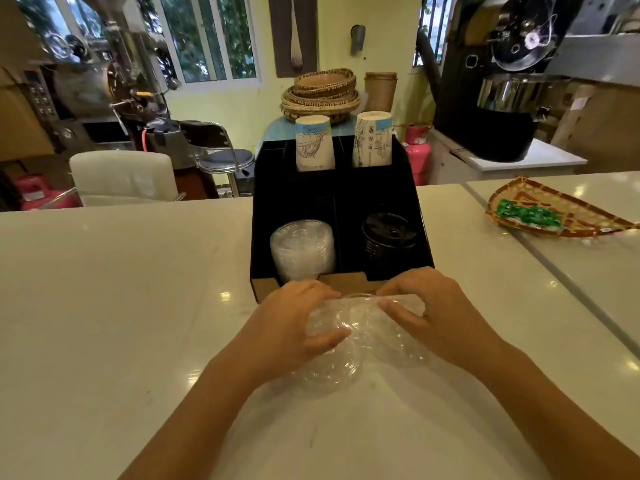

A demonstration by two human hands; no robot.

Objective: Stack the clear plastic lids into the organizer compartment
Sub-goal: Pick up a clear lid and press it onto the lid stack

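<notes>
The left hand point(294, 327) curls around loose clear lids point(360, 341) on the counter point(121, 306); the right hand point(429, 317) pinches their far edge. Just beyond the hands, the organizer point(341, 202) holds a lid stack point(303, 249) (front-left compartment).

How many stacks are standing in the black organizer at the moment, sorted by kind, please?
Clear lid stacks: 1
Black lid stacks: 1
Paper cup stacks: 2
Total: 4
</notes>
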